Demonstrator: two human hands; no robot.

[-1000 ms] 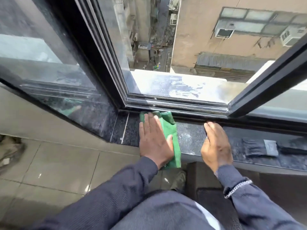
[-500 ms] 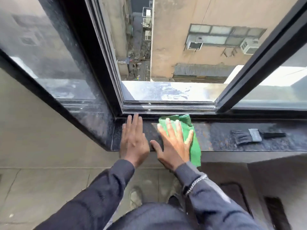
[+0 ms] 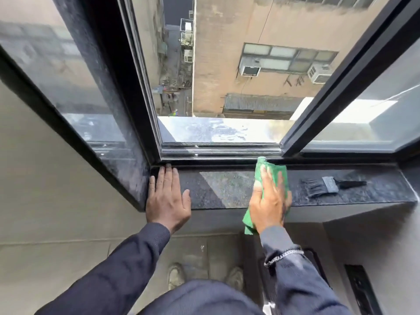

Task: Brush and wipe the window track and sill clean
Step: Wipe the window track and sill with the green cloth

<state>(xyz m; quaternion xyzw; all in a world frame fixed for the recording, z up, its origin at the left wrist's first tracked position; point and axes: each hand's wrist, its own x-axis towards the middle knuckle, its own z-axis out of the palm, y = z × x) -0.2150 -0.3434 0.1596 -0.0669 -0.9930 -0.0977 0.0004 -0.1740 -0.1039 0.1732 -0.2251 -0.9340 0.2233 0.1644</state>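
A dark polished stone sill runs under the open window, with the metal window track just behind it. My right hand presses flat on a green cloth in the middle of the sill; the cloth hangs over the front edge. My left hand lies flat and empty at the sill's left end, fingertips near the track corner. A black paint brush lies on the sill to the right of the cloth, handle pointing right.
The sliding sash frame slants across the right side, left of it the window is open to a deep drop. A fixed glass pane stands at the left. Tiled floor and my shoes are below.
My right hand has slid the green cloth to the right along the sill, toward the brush. My left hand stays flat at the left end. One second ago the cloth was under my left hand.
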